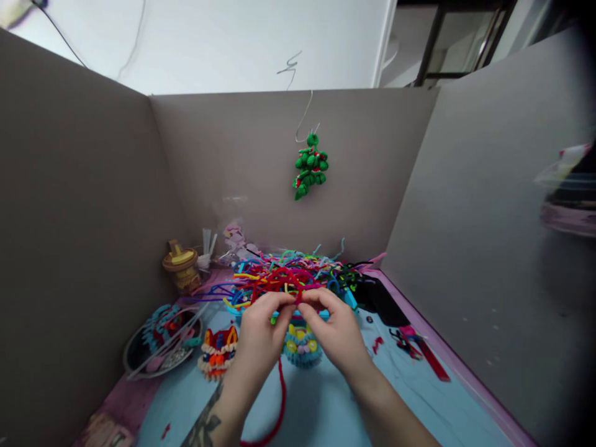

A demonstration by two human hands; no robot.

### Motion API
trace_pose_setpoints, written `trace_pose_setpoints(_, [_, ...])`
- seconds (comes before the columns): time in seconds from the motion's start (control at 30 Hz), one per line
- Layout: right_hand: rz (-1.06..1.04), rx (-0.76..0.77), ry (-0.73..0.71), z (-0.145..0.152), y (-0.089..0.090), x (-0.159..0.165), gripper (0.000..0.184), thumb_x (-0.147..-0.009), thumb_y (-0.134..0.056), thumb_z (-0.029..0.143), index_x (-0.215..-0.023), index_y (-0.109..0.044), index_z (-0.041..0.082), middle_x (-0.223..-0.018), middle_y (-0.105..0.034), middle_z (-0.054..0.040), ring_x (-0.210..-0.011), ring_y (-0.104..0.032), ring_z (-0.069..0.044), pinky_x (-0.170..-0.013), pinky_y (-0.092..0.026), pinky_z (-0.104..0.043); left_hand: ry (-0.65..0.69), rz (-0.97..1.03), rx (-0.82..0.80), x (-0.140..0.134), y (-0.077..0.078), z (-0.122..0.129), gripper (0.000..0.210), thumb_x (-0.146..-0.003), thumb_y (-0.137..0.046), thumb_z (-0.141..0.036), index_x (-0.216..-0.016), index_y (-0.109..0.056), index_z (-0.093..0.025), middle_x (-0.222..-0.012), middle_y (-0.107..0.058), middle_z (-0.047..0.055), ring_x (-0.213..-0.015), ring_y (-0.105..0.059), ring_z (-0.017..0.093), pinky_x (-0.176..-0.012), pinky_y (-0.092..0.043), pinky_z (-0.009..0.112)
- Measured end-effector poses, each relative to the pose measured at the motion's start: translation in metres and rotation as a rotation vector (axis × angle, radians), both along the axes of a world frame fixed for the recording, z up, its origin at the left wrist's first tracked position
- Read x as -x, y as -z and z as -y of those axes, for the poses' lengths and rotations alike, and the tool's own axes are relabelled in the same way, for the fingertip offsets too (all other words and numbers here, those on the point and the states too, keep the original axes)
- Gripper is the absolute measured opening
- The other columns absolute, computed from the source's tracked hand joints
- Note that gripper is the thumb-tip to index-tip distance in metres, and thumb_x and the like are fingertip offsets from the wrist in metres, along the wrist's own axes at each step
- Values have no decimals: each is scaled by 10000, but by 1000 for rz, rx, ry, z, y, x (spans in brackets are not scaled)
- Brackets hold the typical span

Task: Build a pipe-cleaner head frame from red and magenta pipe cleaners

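Note:
My left hand (263, 329) and my right hand (336, 328) meet at the middle of the view, each with thumb and fingers pinched together. Between the fingertips is a red pipe cleaner (282, 397), whose long tail hangs below my left hand and curves down toward the bottom edge. The exact spot they pinch is small and partly covered by the fingers. Just under my hands sits a blue and yellow pipe-cleaner figure (302, 355), partly hidden. Left of my left wrist stands an orange, cream and blue pipe-cleaner figure (218, 355).
Behind my hands lies a heap of colourful pipe cleaners (265, 273). A metal bowl (126, 357) with pieces and sticks stands at left, near a straw-topped cup (181, 267). Scissors (405, 343) and a black phone-like slab (388, 301) lie right. A green leafy ornament (311, 164) hangs from wire.

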State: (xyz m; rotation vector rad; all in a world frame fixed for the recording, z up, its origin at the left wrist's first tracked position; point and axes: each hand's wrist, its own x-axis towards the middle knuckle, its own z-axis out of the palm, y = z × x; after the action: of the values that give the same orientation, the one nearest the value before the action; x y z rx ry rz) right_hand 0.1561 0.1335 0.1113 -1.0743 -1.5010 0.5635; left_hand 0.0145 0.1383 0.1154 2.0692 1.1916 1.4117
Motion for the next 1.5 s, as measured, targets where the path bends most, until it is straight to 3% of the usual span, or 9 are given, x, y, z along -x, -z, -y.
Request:
trace_pose_setpoints(0.23, [-348,238,-146,-5,7,3,237,-685,-684,374,-678,-563,170,-607,-534,31,-568,-488,-107,-523,-396,-217,-75,-305,-300,-2,7,0,189,-849,-464,-139,-848,-640,-207,-831,-687,36,-788,-612,170,-919,-427,390])
trace_pose_setpoints(0.43, [-265,234,-129,-3,6,7,196,-696,-668,331,-672,-577,159,-612,-551,18,-581,-507,-115,-540,-411,-220,-62,-220,-322,-3,9,-2,178,-836,-474,-108,-891,-606,-212,-851,-691,17,-812,-632,158,-929,-431,391])
trace_pose_setpoints(0.57, [-117,104,12,-1,7,6,127,-785,-564,288,-778,-605,168,-715,-611,-23,-658,-554,-151,-611,-458,-264,-77,-54,-126,-2,9,-1,103,-819,-537,-161,-910,-544,-207,-842,-664,15,-790,-631,147,-735,-499,273])
trace_pose_setpoints(0.67, [132,-171,157,2,4,0,126,-810,-525,212,-871,-634,197,-877,-615,-60,-856,-557,-200,-776,-462,-354,-43,-60,-61,2,5,-1,134,-815,-520,-140,-930,-520,-208,-861,-647,17,-805,-619,149,-724,-488,268])
trace_pose_setpoints(0.73, [329,-337,180,4,1,-5,187,-798,-536,178,-932,-655,231,-1096,-563,-85,-1062,-483,-247,-910,-401,-431,-23,-139,-86,5,2,0,140,-810,-507,-124,-919,-529,-209,-870,-640,23,-824,-602,162,-747,-473,291])
trace_pose_setpoints(0.83, [477,-382,141,3,-3,-10,178,-792,-550,153,-889,-666,246,-1251,-470,-72,-1197,-369,-272,-994,-326,-472,-5,-211,-105,8,-1,0,119,-816,-500,-128,-896,-536,-208,-866,-628,26,-825,-582,169,-754,-459,302])
trace_pose_setpoints(1.07, [409,-306,68,-3,0,-11,110,-824,-527,141,-780,-607,202,-936,-570,-59,-975,-480,-208,-874,-393,-379,-8,-182,-156,9,-10,2,120,-825,-533,-205,-941,-566,-203,-1015,-595,68,-994,-542,198,-863,-432,338])
trace_pose_setpoints(1.17, [431,-330,84,-3,1,-10,112,-836,-513,144,-798,-602,200,-832,-583,-43,-895,-489,-201,-823,-389,-370,-22,-233,-111,8,-13,5,172,-819,-554,-263,-978,-591,-209,-989,-609,69,-955,-553,209,-831,-444,347])
trace_pose_setpoints(1.5, [418,-309,26,-5,8,-5,121,-831,-519,138,-908,-594,193,-806,-598,-38,-857,-488,-197,-775,-385,-342,-16,-76,43,7,3,-7,243,-816,-539,-182,-1018,-671,-215,-990,-711,34,-900,-647,158,-818,-499,282])
